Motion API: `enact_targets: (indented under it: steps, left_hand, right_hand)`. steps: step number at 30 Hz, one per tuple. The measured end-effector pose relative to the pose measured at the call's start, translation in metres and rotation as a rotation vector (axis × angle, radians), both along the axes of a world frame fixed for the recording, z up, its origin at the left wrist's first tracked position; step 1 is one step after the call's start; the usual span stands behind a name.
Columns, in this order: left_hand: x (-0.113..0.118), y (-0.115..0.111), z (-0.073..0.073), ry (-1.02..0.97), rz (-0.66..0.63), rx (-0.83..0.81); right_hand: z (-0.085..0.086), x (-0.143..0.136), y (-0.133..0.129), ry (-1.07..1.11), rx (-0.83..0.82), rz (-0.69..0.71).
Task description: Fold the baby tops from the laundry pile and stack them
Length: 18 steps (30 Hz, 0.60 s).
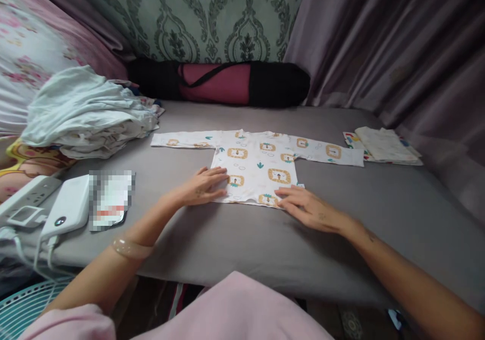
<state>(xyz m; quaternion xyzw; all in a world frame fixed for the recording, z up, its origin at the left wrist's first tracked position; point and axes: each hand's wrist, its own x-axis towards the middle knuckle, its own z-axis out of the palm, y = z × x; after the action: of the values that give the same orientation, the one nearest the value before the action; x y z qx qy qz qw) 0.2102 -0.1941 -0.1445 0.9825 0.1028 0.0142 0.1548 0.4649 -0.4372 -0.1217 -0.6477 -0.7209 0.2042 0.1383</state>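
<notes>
A small white long-sleeved shirt [250, 165] with a lion-face print lies spread flat on the grey sheet, neckline away from me and both sleeves stretched out sideways. My left hand [206, 184] rests on its lower left side with fingers extended. On the lower right corner of the hem lies my right hand [303, 206], its fingers also stretched out. A small tag sticks out at the shirt's right side, just beyond the right fingers. Neither hand grips the cloth.
Left are a heap of pale clothes [91, 110], a power strip [32, 193], a white power bank [68, 203] with cables and a blurred-out flat item [110, 201]. Folded cloths [386, 145] lie right. A black and pink bag [215, 83] lines the wall. The bed's front edge is near me.
</notes>
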Motion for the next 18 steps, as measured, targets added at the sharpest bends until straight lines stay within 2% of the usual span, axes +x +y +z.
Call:
enact_targets:
  steps: [2,4,6,8,11,14,18]
  left_hand:
    - [0.018,-0.006,-0.001,-0.064,0.038,0.002]
    - [0.039,-0.016,-0.007,-0.113,0.066,0.027]
    - [0.052,-0.024,-0.015,-0.115,0.078,0.057]
    - [0.055,-0.027,-0.023,-0.081,0.11,0.076]
    - [0.043,-0.023,-0.028,-0.012,0.15,0.093]
    - [0.03,-0.016,-0.028,0.028,0.126,0.112]
    - [0.025,-0.013,-0.028,0.019,0.082,0.155]
  right_hand:
    - [0.001,-0.007,0.022,-0.001,0.071,0.006]
    - [-0.004,-0.017,0.047,-0.042,0.129,0.02]
    - [-0.014,-0.027,0.065,-0.094,0.109,0.044]
    - [-0.022,-0.034,0.072,-0.144,0.061,0.076]
    - [-0.027,-0.038,0.066,-0.184,0.024,0.127]
    - [-0.024,-0.039,0.051,-0.173,0.005,0.177]
    - [-0.017,-0.043,0.031,-0.134,-0.047,0.234]
